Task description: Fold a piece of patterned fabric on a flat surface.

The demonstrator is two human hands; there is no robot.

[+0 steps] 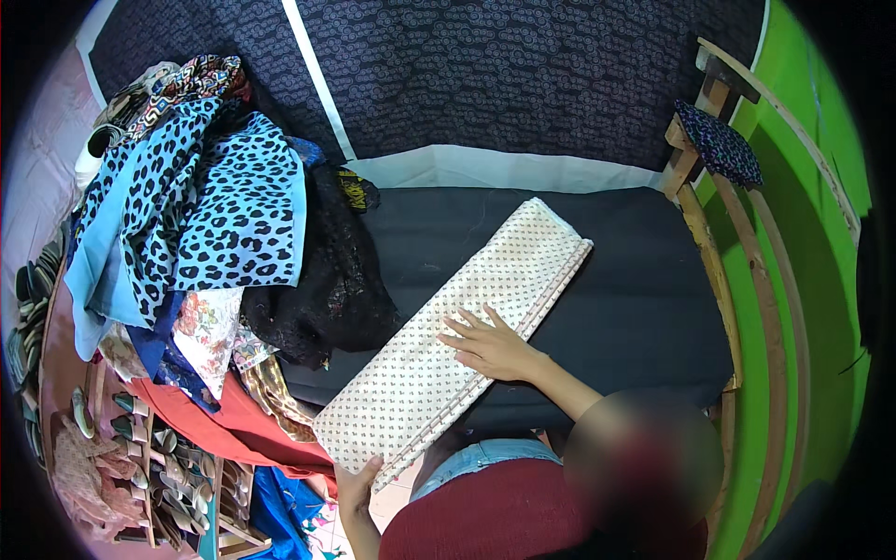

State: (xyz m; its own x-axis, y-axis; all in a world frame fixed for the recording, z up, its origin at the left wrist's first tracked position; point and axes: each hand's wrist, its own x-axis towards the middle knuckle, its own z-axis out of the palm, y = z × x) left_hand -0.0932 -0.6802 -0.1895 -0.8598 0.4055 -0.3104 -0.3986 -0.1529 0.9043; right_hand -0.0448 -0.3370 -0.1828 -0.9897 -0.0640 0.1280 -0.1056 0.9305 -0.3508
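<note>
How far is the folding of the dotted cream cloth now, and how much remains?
Done: the cream dotted cloth already lies folded into a long narrow strip on the dark surface. In hand: the right hand presses flat on its middle, and the left hand grips its near end. Left: the strip is not yet folded shorter, and a heap of loose fabrics waits beside it.

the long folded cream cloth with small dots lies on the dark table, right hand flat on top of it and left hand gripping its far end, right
Not quite. The long folded cream dotted cloth lies on the dark table with the right hand flat on top, but the left hand grips its near end, not the far one. The head view shows this.
</note>
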